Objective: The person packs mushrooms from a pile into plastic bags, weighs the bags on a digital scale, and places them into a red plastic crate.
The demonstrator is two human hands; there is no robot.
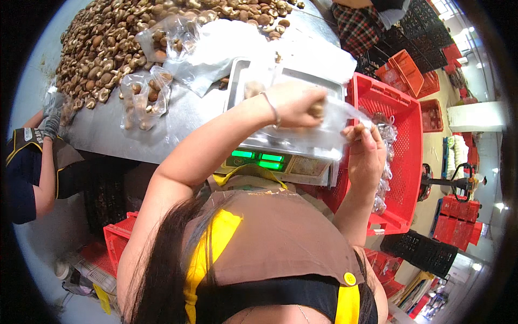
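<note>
My left hand (301,106) is closed in a fist above the weighing scale, by a clear plastic bag (338,115) stretched towards my right. A blurred brownish patch at its fingers may be a mushroom or fingertips. At the scale's right edge, my right hand (366,148) pinches the bag's other end between thumb and fingers. Beneath the hands sits the scale's metal tray (238,81), partly hidden by my left forearm and the bag. Green digits are lit on the scale's display (259,158).
Loose shiitake mushrooms (93,69) are heaped on the metal table (182,121). Filled bags (145,97) lie beside white plastic bags (226,44). A red crate (408,162) at right holds bagged mushrooms (386,162). At left, a co-worker's gloved hand (52,123) holds a bag.
</note>
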